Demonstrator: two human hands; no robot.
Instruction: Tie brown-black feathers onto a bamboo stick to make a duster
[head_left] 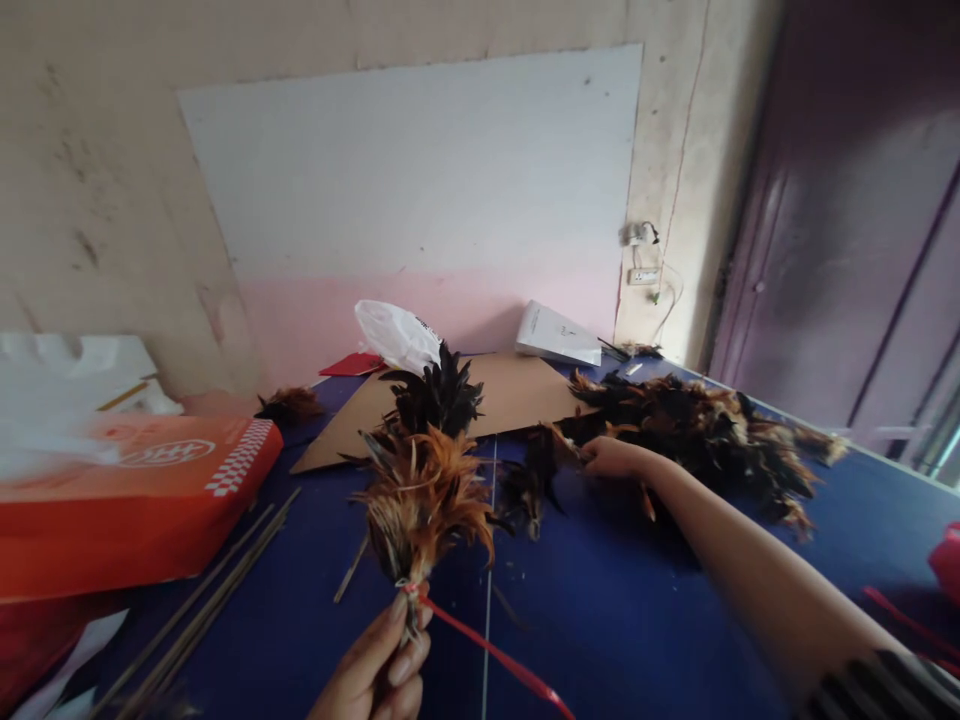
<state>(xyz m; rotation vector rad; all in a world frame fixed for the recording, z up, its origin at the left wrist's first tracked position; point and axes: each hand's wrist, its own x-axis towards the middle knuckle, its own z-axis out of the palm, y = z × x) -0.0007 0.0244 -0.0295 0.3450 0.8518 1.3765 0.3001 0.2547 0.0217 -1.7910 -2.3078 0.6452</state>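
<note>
My left hand (382,665) is closed around the quill ends of a feather bundle (435,480), brown low down and black at the tip. The bundle stands upright, its base bound with red plastic string (495,655) that trails to the lower right. My right hand (615,458) reaches to the near left side of a large feather pile (705,420). Its fingers are pinched on a brownish feather, partly hidden by the hand. Between the two hands a small clump of dark feathers (531,485) lies on the blue table (585,630).
Thin sticks (217,605) lie at the left beside an orange-red bag (135,530). Behind the bundle are a cardboard sheet (517,385), a white plastic bag (394,335), a red packet (351,365) and a white box (559,335). Another feather clump (291,405) lies back left.
</note>
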